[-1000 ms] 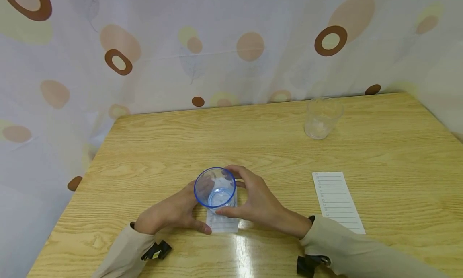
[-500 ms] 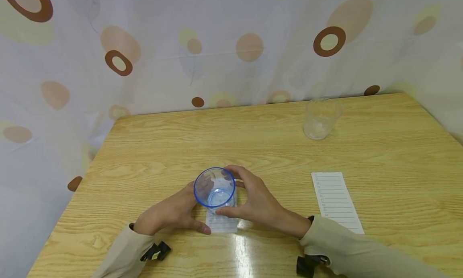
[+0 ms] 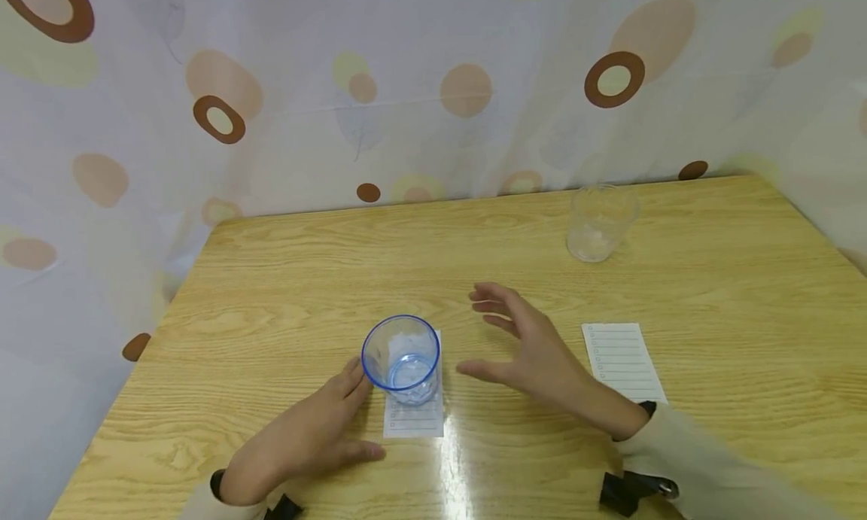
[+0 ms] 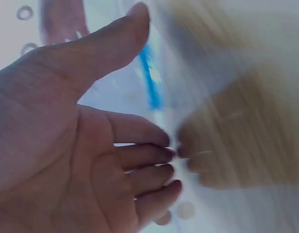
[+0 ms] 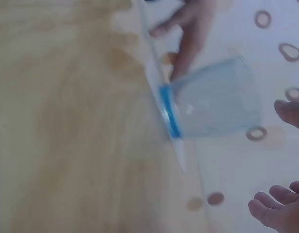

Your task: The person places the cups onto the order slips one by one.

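A clear drinking glass with a blue rim (image 3: 416, 388) stands upright on a small lined checklist sheet (image 3: 415, 424) near the middle front of the table. My left hand (image 3: 308, 437) lies just left of the glass, fingers fairly straight with the thumb spread, fingertips close beside its wall. To the right my right hand (image 3: 535, 347) hovers with fingers loosely bent and the thumb apart, holding nothing. In the right wrist view the glass (image 5: 215, 104) appears sideways with its blue base against the sheet. Its blue base (image 4: 150, 80) also shows behind the left thumb in the left wrist view.
A second clear cup (image 3: 599, 226) stands near the back right edge of the wooden table (image 3: 325, 272). Another lined sheet (image 3: 623, 354) lies to the right, partly covered by the right forearm. A patterned curtain (image 3: 406, 91) hangs behind the table.
My right hand has let go of the glass and moved to the right. The left hand has drawn back slightly toward the front left. The glass stays on the sheet.
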`<state>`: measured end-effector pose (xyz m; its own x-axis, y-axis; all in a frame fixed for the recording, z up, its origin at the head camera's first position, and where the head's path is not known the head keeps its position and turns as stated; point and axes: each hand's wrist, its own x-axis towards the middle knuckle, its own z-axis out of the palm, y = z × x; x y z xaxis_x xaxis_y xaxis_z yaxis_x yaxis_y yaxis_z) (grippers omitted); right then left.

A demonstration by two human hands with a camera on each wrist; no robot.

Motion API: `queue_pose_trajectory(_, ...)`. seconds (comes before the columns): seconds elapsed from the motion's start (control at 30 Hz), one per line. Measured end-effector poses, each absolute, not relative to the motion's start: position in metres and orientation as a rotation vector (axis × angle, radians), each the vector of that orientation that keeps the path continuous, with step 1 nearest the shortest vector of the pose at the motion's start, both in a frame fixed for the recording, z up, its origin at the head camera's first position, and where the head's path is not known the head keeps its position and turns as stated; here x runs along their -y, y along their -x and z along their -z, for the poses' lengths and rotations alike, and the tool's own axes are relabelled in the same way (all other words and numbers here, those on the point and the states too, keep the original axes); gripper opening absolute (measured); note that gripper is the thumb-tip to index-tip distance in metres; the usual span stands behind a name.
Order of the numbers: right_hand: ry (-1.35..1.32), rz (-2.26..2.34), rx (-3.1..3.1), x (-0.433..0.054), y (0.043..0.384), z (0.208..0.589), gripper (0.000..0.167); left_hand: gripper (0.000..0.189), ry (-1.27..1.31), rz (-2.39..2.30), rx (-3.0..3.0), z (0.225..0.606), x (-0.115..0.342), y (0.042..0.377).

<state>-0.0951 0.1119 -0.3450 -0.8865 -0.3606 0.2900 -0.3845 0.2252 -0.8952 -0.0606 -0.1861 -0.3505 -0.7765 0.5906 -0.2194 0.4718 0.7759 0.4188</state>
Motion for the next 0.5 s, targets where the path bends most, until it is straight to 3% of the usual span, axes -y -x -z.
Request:
queue_pose_trajectory(0.2,-0.594,-1.737,2.422,-0.161,0.104,0.332,0.075,0.093,-0.831,-0.428,-2.642,0.342,0.176,0.034)
queue_pose_trajectory(0.5,-0.448,-1.602,2.468,-0.198,0.106,0.33,0.07,0.092,-0.991,-0.136,-2.571,0.359,0.16,0.008)
